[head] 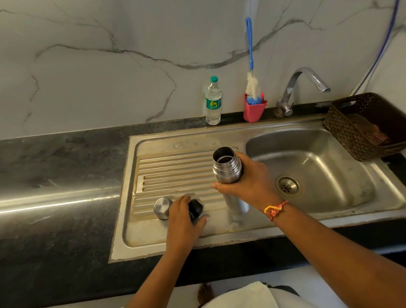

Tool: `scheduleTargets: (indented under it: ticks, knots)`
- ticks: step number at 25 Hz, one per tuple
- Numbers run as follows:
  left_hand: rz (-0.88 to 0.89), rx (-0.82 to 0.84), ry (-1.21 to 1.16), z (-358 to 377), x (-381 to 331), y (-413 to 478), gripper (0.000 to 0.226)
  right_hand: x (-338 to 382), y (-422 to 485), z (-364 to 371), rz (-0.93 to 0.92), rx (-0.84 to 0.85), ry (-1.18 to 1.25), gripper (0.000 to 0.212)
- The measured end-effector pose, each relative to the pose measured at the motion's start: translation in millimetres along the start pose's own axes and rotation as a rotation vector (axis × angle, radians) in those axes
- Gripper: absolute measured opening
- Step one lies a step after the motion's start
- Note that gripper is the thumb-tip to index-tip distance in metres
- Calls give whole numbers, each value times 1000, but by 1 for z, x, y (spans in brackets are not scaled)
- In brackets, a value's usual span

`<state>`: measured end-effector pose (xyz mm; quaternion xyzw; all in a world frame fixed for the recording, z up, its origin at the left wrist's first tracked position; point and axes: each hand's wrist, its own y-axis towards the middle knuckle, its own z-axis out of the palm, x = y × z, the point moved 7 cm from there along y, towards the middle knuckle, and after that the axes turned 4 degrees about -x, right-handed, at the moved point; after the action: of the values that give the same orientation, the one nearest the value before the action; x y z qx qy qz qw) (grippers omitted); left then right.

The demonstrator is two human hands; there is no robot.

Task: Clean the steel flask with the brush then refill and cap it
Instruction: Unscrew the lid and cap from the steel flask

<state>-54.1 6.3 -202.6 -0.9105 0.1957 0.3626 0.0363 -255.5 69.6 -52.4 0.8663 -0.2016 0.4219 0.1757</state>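
The steel flask [226, 168] stands upright on the sink's ribbed drainboard [172, 171], its mouth open and uncapped. My right hand [249, 182] is wrapped around its middle. My left hand [183, 214] rests on the drainboard with its fingers on the black inner stopper [196, 208]. The steel outer cap [162, 208] lies just left of that hand. The blue-handled bottle brush [250, 60] stands in a pink holder [254, 109] against the back wall. A clear plastic water bottle [213, 101] with a green cap stands left of the holder.
The sink basin [313, 168] with its drain [288, 186] lies to the right of the flask. A chrome tap [303, 85] rises behind the basin. A dark perforated basket [371, 125] sits on the basin's right rim. Black countertop [55, 163] stretches left.
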Motion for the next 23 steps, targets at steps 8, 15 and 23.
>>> scheduleTargets:
  ticks: [8, 15, 23]
  knots:
    - [207, -127, 32, -11, -54, 22, 87, -16, 6, -23, -24, 2, 13, 68]
    - [331, 168, -242, 55, -200, 35, 83, -55, 19, -103, -10, -62, 59, 59]
    - [290, 367, 52, 158, -267, 63, 107, -173, 57, -209, 55, 41, -156, 61]
